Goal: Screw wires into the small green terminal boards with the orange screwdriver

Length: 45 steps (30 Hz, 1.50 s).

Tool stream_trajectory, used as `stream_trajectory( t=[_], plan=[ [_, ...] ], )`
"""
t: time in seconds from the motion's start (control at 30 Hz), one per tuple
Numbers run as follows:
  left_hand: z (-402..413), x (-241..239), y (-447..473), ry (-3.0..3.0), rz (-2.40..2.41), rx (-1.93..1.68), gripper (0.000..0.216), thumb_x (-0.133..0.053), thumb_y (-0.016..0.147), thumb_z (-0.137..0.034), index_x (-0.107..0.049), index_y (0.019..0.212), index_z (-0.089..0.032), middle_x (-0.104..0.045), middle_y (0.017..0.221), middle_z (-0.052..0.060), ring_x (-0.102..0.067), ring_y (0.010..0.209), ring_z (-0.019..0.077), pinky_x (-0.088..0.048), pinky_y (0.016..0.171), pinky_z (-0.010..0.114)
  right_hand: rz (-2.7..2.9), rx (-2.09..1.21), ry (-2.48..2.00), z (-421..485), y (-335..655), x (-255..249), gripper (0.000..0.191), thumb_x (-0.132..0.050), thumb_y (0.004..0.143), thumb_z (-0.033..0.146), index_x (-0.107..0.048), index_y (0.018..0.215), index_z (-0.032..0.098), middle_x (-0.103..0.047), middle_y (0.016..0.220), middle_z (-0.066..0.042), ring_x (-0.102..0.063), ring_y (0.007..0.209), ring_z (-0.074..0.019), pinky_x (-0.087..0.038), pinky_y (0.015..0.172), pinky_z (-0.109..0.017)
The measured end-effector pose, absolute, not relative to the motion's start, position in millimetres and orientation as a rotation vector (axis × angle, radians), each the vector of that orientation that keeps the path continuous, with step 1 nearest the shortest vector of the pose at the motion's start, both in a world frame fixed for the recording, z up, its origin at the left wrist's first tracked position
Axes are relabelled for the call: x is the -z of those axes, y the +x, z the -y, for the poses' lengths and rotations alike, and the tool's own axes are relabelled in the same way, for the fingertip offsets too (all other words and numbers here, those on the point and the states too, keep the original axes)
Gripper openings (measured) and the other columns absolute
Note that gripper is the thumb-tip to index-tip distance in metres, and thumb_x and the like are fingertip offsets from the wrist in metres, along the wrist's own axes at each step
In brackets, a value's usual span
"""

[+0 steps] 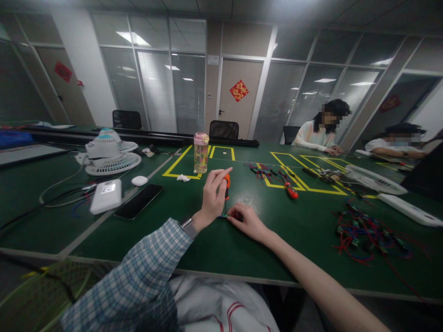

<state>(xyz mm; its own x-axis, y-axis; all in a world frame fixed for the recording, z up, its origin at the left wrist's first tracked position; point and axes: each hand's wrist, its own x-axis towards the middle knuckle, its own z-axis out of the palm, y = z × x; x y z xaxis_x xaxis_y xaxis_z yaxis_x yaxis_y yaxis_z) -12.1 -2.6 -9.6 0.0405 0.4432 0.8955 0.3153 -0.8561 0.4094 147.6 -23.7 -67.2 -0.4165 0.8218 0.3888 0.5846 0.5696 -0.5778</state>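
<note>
Screwdriver [227, 181], thin-shafted, in left hand [213, 193]

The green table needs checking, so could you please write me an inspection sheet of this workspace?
Surface: green table, marked with yellow tape.
Job's things: orange-handled tool, upright, its thin shaft pointing down at a small green board.
Clutter: phone, drink bottle, white fan, red-handled tool.
Hands: left hand holds the orange-handled tool; right hand is at the board, its grip unclear.
Cables: black cable at left; tangled red and blue wires at right.
Surroundings: two people seated at right; chair and door beyond.
</note>
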Motion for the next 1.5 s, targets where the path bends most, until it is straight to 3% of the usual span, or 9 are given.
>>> stream_trajectory(
  t=[0.07,0.27,0.5,0.7,0.87,1.1,1.27,1.4,1.5],
  plan=[
    [2.1,10.1,-11.9,2.175,-0.786,-1.967,0.032,-0.035,0.097,-0.02,-0.057,0.121,-0.019,-0.06,0.107,0.007,-0.056,0.1,0.0166,-0.045,0.088,0.032,2.15,-0.467,-1.121,23.4,147.5,67.6,0.003,-0.059,0.081,0.014,-0.062,0.081,0.016,-0.054,0.075,0.0,-0.051,0.065,-0.0126,-0.041,0.061,-0.024],
    [0.6,11.1,-10.0,2.163,-0.873,-2.062,0.022,-0.057,0.089,-0.028,-0.064,0.108,-0.02,-0.056,0.092,0.003,-0.055,0.088,0.0152,-0.046,0.082,0.029,2.15,-0.463,-1.121,21.4,148.0,71.4,0.005,-0.06,0.08,0.013,-0.062,0.083,0.016,-0.054,0.076,0.0,-0.051,0.065,-0.0125,-0.041,0.061,-0.024],
    [1.9,10.5,-11.6,2.162,-0.771,-1.966,0.032,-0.035,0.097,-0.021,-0.059,0.117,-0.019,-0.061,0.107,0.007,-0.057,0.1,0.0167,-0.046,0.088,0.032,2.143,-0.471,-1.123,22.8,147.8,70.1,0.004,-0.059,0.08,0.014,-0.062,0.083,0.016,-0.054,0.075,0.0,-0.051,0.064,-0.0122,-0.041,0.06,-0.024],
    [3.1,9.7,-10.8,2.143,-0.757,-2.053,0.026,-0.042,0.094,-0.018,-0.062,0.111,-0.018,-0.064,0.102,0.006,-0.059,0.095,0.0159,-0.046,0.087,0.031,2.146,-0.465,-1.125,22.7,147.0,69.9,0.004,-0.06,0.081,0.014,-0.062,0.083,0.016,-0.054,0.075,-0.001,-0.051,0.065,-0.0127,-0.041,0.06,-0.024],
    [3.5,9.7,-10.4,2.15,-0.864,-2.126,0.017,-0.058,0.088,-0.027,-0.066,0.101,-0.02,-0.053,0.088,0.003,-0.054,0.082,0.0141,-0.047,0.077,0.028,2.141,-0.469,-1.126,22.5,146.8,70.3,0.005,-0.061,0.08,0.013,-0.062,0.083,0.016,-0.053,0.074,0.0,-0.05,0.064,-0.0124,-0.04,0.06,-0.024],
    [1.6,11.9,-12.5,2.165,-0.802,-2.005,0.032,-0.035,0.097,-0.022,-0.06,0.116,-0.019,-0.059,0.105,0.007,-0.056,0.099,0.0168,-0.045,0.088,0.031,2.14,-0.471,-1.127,23.2,147.3,69.5,0.003,-0.06,0.08,0.013,-0.062,0.082,0.015,-0.053,0.073,0.001,-0.05,0.064,-0.0122,-0.04,0.059,-0.023],
    [3.9,9.5,-11.2,2.143,-0.813,-2.045,0.026,-0.043,0.095,-0.021,-0.061,0.113,-0.019,-0.06,0.103,0.007,-0.057,0.097,0.0165,-0.046,0.088,0.031,2.148,-0.473,-1.117,22.4,148.1,70.6,0.004,-0.059,0.081,0.013,-0.062,0.083,0.015,-0.053,0.075,0.0,-0.051,0.065,-0.0124,-0.04,0.06,-0.024],
    [5.8,8.2,-11.3,2.128,-0.904,-2.1,0.02,-0.054,0.09,-0.026,-0.065,0.106,-0.02,-0.052,0.093,0.004,-0.055,0.088,0.015,-0.047,0.082,0.029,2.147,-0.468,-1.11,22.2,148.7,71.2,0.003,-0.059,0.082,0.015,-0.062,0.083,0.016,-0.053,0.074,0.0,-0.05,0.065,-0.0124,-0.04,0.06,-0.024],
    [4.7,10.0,-13.0,2.144,-0.874,-2.054,0.026,-0.045,0.094,-0.026,-0.063,0.111,-0.02,-0.053,0.097,0.005,-0.055,0.093,0.0158,-0.047,0.084,0.03,2.145,-0.466,-1.104,22.4,148.7,70.9,0.002,-0.06,0.082,0.015,-0.062,0.082,0.016,-0.053,0.073,0.001,-0.05,0.065,-0.0125,-0.04,0.059,-0.024]
  ],
)
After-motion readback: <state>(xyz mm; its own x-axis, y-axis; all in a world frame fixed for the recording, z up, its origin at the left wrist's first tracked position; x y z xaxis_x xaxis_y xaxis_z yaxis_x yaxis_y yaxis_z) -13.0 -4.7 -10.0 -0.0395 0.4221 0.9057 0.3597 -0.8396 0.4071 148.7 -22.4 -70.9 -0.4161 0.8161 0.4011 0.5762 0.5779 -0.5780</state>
